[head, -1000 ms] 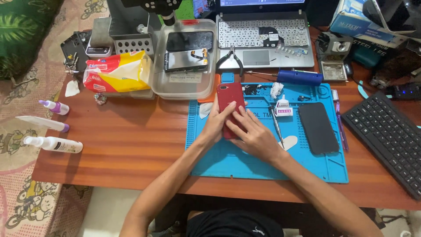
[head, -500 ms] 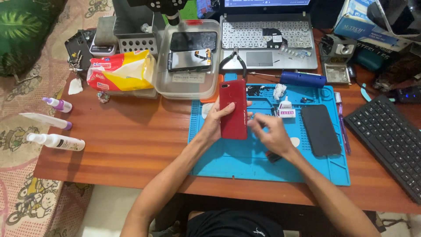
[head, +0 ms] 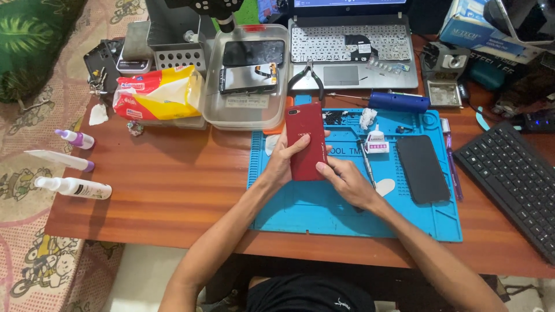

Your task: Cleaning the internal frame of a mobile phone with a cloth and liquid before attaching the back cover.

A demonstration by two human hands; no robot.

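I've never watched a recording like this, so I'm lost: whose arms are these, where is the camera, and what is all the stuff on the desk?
There is no machine here. The camera sits on a person's head and looks down, so the two bare arms are that person's own. The left hand holds a red phone, back side up, over a blue work mat; the right hand touches the phone's lower right edge. On the mat lie a black phone and some small tools. Behind it stand a laptop and a clear plastic box holding phone parts. A black keyboard lies to the right; small white bottles lie at the left on the wooden desk.
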